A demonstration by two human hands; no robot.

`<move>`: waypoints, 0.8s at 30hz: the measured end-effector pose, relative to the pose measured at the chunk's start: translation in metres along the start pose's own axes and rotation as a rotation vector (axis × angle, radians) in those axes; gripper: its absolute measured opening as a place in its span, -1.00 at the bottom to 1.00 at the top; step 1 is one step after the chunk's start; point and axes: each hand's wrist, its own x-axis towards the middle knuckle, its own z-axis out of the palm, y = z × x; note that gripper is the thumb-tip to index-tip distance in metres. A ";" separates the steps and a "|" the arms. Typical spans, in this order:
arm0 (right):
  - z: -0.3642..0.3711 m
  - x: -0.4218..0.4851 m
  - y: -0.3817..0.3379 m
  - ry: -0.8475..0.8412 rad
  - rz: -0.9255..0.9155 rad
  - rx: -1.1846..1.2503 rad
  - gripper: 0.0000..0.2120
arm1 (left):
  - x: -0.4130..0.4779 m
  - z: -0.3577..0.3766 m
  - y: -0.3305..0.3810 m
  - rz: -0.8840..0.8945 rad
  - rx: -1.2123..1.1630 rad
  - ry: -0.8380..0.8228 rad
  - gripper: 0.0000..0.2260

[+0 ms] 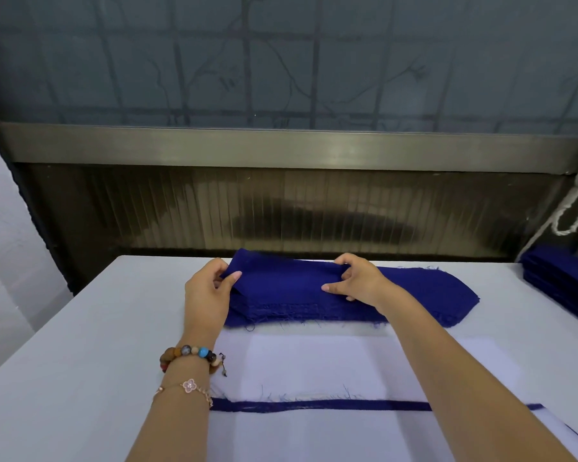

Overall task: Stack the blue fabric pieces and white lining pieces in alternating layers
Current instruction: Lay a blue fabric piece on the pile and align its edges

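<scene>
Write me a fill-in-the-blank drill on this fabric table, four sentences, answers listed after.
1. The left hand and right hand pinch the top piece of a fabric pile coloured ____.
2. The beaded bracelet sits on the ____ wrist.
3. Nearer the person than the pile lies lining coloured ____.
4. A second fabric stack sits at the ____ edge of the table.

Missing words: blue; left; white; right

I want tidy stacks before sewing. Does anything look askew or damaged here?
The blue pile has frayed threads along its near edge. Nearer, a blue strip shows beneath the white lining, so those layers sit offset.
</scene>
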 end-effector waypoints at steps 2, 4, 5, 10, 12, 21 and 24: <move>-0.009 0.002 0.008 0.008 0.034 0.013 -0.51 | 0.000 0.001 0.000 -0.006 0.000 0.001 -0.92; -0.019 0.002 0.017 0.015 0.051 -0.038 -0.52 | 0.000 0.001 0.000 -0.010 0.000 0.002 -0.92; -0.024 0.002 0.021 0.019 0.062 -0.066 -0.50 | 0.001 0.001 0.000 -0.007 -0.002 0.003 -0.92; -0.051 0.001 0.043 0.090 0.160 -0.159 -0.45 | 0.001 0.001 -0.002 0.002 -0.003 0.005 -0.92; -0.060 0.000 0.052 0.119 0.197 -0.173 -0.44 | 0.002 0.001 -0.003 -0.002 -0.017 -0.002 -0.92; -0.097 -0.010 0.093 0.249 0.301 -0.187 -0.48 | 0.005 0.004 -0.008 -0.013 0.003 0.023 -0.91; -0.107 -0.016 0.111 0.318 0.352 -0.138 -0.51 | 0.006 0.004 -0.008 -0.028 -0.020 0.019 -0.93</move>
